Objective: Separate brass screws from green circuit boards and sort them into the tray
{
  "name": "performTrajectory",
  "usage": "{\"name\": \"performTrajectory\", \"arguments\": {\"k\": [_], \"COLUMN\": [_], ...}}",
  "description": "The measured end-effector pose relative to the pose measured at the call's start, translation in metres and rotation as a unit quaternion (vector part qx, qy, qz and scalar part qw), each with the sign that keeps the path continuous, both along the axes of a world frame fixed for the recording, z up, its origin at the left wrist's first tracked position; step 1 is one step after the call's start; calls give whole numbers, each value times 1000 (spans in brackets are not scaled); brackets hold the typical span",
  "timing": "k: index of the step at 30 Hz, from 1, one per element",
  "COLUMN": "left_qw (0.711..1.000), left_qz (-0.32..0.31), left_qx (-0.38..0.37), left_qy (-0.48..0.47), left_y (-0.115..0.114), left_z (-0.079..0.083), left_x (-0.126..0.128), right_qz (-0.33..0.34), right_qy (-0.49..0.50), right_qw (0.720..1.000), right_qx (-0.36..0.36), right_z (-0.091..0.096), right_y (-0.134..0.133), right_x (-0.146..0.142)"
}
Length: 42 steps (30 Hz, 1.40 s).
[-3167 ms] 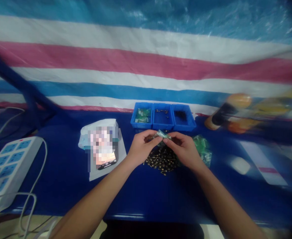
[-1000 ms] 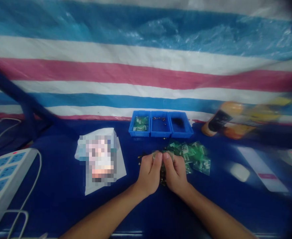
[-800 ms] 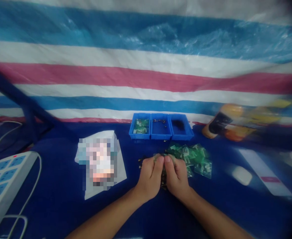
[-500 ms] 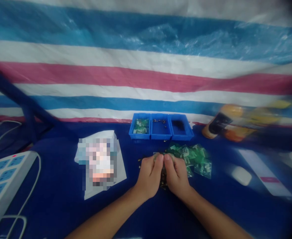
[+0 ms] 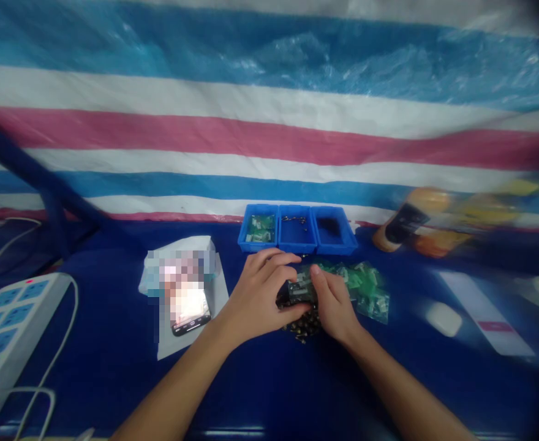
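A small clear plastic packet with dark green contents and a pale label is held between my hands. My right hand grips its right end, thumb on top. My left hand curves round its left end, a bent finger at the upper edge and the thumb along the lower edge; the other fingers arch above. Beneath my hands lies a pile of small brass-coloured metal pieces, partly hidden. Just right of it, more green plastic packets are heaped on the blue table.
Behind my hands stand three joined blue bins: one with green packets, one with metal pieces, one with dark contents. A phone lies left, a power strip far left. Right are a blurred bottle and white case.
My thumbs were side by side on top. My left hand has since turned and spread over the packet's left end, baring the packet. The view has tipped slightly.
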<state>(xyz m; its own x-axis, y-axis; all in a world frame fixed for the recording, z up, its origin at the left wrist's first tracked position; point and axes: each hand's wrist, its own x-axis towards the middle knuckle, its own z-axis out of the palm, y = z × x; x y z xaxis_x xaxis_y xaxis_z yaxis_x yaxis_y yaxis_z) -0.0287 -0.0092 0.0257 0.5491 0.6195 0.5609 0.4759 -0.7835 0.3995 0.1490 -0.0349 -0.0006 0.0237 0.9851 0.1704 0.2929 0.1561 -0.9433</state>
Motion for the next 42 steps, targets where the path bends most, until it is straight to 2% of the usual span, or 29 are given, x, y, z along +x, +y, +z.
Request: {"name": "performTrajectory", "arguments": {"k": [4, 10, 18, 24, 28, 31, 37, 42], "left_qw": [1000, 999, 991, 978, 972, 960, 952, 930], "left_qz": [5, 35, 114, 142, 154, 208, 261, 343], "left_qx": [28, 38, 73, 153, 176, 182, 142, 108], "left_qy": [-2, -14, -26, -19, -21, -53, -68, -72], "left_y": [2, 3, 9, 10, 13, 17, 23, 42], "left_z": [-4, -6, -13, -10, -9, -12, -18, -15], "left_x": [2, 4, 5, 0, -5, -9, -6, -4], "right_qz": [2, -32, -138, -138, -133, -133, -128, -141], "right_qy": [0, 37, 94, 81, 69, 74, 78, 73], "right_qw": [1000, 999, 986, 987, 989, 988, 988, 987], "right_qx": [-13, -17, -27, -15, -15, -21, -26, -21], "right_z": [-1, -3, 2, 4, 4, 5, 3, 3], "right_y": [1, 2, 9, 10, 8, 8, 9, 12], "right_x": [1, 2, 7, 6, 5, 5, 5, 8]}}
